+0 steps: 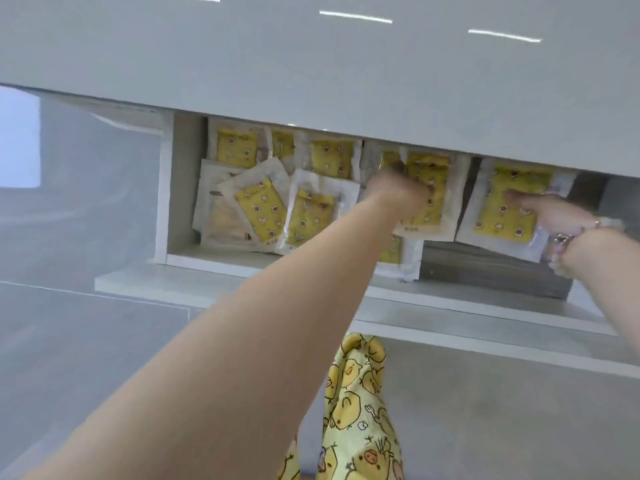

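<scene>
Under a white countertop (pixel 311 64) an open compartment (pixel 180 188) holds several clear plastic packets with yellow patterned cloth inside (pixel 263 209). My left hand (pixel 398 195) reaches in and grips one packet (pixel 429 192) near the middle; the hand is blurred. My right hand (pixel 550 216), with a beaded bracelet at the wrist, holds another packet (pixel 509 206) at the right, thumb lying on its front. Both packets are lifted in front of the compartment's opening.
A white ledge (pixel 242 282) runs below the compartment. Grey floor (pixel 485 410) lies beneath. My leg in yellow chick-print cloth (pixel 356 410) shows at the bottom centre. A glossy grey panel (pixel 69 202) is at the left.
</scene>
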Available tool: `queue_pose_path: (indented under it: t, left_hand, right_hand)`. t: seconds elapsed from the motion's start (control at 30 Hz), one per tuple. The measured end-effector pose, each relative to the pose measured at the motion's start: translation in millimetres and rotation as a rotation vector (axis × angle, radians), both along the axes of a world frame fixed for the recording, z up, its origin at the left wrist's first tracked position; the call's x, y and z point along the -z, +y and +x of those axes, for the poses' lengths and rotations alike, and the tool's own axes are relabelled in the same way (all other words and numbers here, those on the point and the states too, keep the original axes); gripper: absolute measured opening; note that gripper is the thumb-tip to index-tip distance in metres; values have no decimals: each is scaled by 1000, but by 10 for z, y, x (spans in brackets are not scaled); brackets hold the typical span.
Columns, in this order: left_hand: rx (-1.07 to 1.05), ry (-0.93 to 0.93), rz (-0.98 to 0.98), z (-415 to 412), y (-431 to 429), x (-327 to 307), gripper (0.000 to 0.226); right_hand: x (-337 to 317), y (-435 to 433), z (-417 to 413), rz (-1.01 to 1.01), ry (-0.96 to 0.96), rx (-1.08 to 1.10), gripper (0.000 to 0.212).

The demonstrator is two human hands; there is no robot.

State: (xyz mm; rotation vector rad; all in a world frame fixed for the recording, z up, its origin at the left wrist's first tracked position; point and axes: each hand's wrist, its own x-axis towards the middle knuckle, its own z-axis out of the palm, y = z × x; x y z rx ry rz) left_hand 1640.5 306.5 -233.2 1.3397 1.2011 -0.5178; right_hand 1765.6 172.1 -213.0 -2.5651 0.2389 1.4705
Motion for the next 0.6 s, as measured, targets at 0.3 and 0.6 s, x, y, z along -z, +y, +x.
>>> queue_pose_path:
  t: [0.3,0.6]
  left_hand:
    - [118,-15,227,381,-337,492,32]
    - [33,37,466,493,-517,388,32]
  right_hand:
    - [416,-233,191,-12,-47,35,54]
    - [604,-349,144,47,-166,268,70]
